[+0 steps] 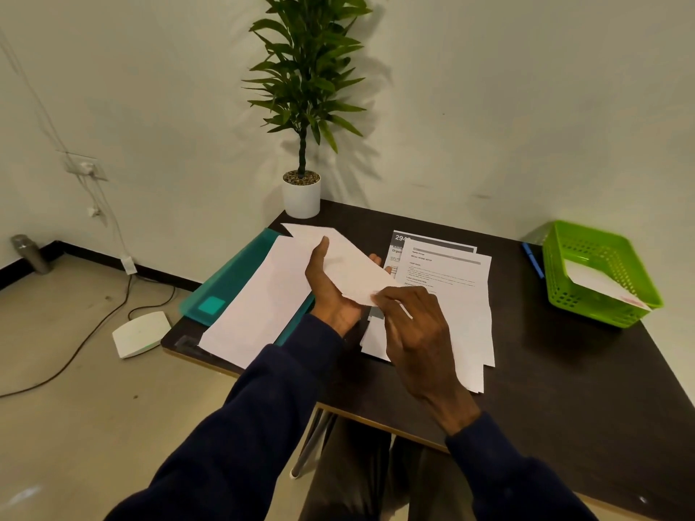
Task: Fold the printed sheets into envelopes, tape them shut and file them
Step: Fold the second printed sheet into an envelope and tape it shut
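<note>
Office corner, desk [564,389], printed sheets [451,295], folder [240,280]

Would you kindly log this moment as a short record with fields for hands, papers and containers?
left hand: holds folded sheet from below, above the table
right hand: pinches the folded sheet's near corner
printed sheets: loose pile on table
blank sheet: lies on teal folder
green basket: right edge, white paper inside
plant pot: far corner

Left hand [331,287] cradles palm-up, right hand [417,332] in a pinching grip alongside.
</note>
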